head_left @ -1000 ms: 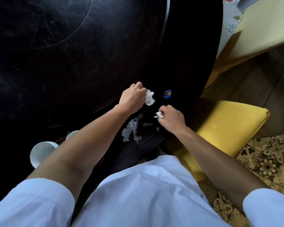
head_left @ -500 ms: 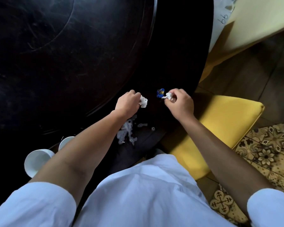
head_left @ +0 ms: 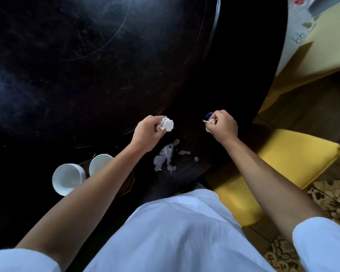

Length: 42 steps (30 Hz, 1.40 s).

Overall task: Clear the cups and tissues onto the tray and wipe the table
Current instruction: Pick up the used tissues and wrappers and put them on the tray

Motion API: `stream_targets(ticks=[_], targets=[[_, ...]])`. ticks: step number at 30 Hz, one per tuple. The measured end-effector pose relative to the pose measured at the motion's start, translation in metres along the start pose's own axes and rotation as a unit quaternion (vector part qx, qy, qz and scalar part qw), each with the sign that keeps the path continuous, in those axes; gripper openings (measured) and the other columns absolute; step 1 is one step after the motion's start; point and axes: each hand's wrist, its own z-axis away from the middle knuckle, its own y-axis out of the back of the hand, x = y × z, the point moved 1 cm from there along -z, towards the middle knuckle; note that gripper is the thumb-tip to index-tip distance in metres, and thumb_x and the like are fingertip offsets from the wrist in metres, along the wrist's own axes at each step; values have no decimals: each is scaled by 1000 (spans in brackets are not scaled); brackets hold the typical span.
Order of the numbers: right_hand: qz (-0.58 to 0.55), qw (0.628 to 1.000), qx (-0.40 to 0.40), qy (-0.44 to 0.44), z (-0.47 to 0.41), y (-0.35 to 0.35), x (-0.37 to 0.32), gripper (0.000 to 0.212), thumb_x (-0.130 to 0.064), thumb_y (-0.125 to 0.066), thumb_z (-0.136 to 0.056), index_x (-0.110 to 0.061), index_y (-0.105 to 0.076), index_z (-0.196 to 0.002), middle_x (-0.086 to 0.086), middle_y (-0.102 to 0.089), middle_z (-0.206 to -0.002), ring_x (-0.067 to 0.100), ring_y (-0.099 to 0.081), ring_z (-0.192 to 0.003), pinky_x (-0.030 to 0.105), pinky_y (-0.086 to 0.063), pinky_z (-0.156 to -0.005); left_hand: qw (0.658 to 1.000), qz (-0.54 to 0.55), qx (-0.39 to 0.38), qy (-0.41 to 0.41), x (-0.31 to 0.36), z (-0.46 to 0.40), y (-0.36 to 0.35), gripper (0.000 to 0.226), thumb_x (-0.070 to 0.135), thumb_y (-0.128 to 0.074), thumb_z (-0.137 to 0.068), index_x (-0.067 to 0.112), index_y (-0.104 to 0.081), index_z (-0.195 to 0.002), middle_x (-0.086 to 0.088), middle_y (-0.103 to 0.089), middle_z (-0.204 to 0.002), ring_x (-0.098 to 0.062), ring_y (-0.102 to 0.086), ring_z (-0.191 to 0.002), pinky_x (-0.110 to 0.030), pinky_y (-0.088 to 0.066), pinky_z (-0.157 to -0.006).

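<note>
Two white cups (head_left: 67, 178) (head_left: 99, 163) beside the left forearm. Two crumpled tissues, one (head_left: 166, 125) in the left hand, one (head_left: 209, 122) in the right. One blue item (head_left: 208, 115) at the right fingertips.

A dark round table (head_left: 86, 75) is bearing a white spill (head_left: 165, 158) and two white cups (head_left: 67, 178) near its edge.

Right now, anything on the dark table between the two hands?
Head view: the gap between the left hand, shut on a crumpled white tissue, and the right hand is bare dark wooden table. A whitish spill lies nearer the person.
</note>
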Motion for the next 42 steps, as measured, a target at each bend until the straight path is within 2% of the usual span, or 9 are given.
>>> stream_targets(ticks=[4, 11, 18, 21, 25, 28, 32, 36, 42], targets=[[-22, 1000, 7, -19, 4, -1, 2, 15, -20, -73, -79, -20, -59, -77, -9, -57, -90, 17, -56, -82, 29, -38, -70, 997, 35, 52, 37, -15, 38, 11, 8, 17, -73, -91, 9, -73, -93, -1, -65, -91, -10, -60, -75, -20, -47, -70], [-79, 996, 32, -9, 20, 7, 7, 16, -23, -74, -86, -16, -61, -81, -1, -62, -91, 16, -60, -86, 22, -42, -67, 971, 177, 119, 111, -24, 86, 28, 11, 16, -74, -91, 18, -73, -102, 3, -71, -91, -9, -65, -79, -29, -53, -77], [-142, 989, 25, 42, 55, 15, -30, 15, -26, -75, -88, -14, -66, -85, -1, -67, -88, 13, -65, -84, 19, -48, -68, 941, 260, 167, 137, -20, 128, 49, 41, 14, -73, -93, 22, -64, -132, 3, -72, -108, -2, -70, -92, -17, -55, -82], [-158, 984, 3, 75, 76, 14, -59, 13, -27, -76, -87, -18, -68, -83, -3, -68, -84, 11, -65, -78, 14, -45, -64, 933, 269, 189, 148, -30, 145, 59, 52, 19, -76, -91, 21, -60, -141, 3, -72, -117, -8, -71, -103, -25, -55, -95], [-188, 975, -24, 114, 108, 11, -95, 14, -26, -79, -87, -18, -68, -82, 2, -69, -76, 6, -59, -64, 11, -46, -58, 916, 312, 197, 159, -40, 169, 70, 44, 20, -76, -91, 21, -66, -135, 15, -74, -115, -9, -71, -106, -22, -53, -94], [-209, 967, -53, 134, 133, 4, -119, 15, -24, -80, -87, -17, -68, -81, 9, -69, -73, 5, -55, -57, 20, -48, -55, 896, 358, 209, 159, -52, 190, 80, 29, 19, -75, -92, 21, -72, -120, 1, -77, -110, -19, -73, -102, -16, -53, -84], [-216, 960, -70, 162, 168, -11, -150, 16, -21, -79, -88, -14, -67, -81, 8, -66, -70, 1, -55, -57, 16, -47, -54, 884, 388, 221, 140, -76, 222, 94, 24, 16, -76, -91, 17, -75, -115, -3, -79, -104, -26, -74, -98, -34, -56, -97], [-240, 952, -77, 174, 209, -36, -174, 17, -17, -78, -90, -8, -64, -83, -2, -61, -67, 0, -58, -55, 13, -46, -52, 871, 404, 247, 133, -108, 261, 107, 24, 14, -76, -90, 20, -76, -114, -1, -79, -100, -20, -75, -95, -26, -57, -91], [-240, 950, -85, 182, 269, -85, -202, 18, -19, -76, -90, -9, -63, -83, 2, -60, -68, 6, -53, -61, 18, -46, -57, 860, 416, 263, 136, -167, 319, 114, 27, 12, -76, -90, 15, -76, -117, -3, -79, -100, -23, -76, -95, -32, -56, -92]])
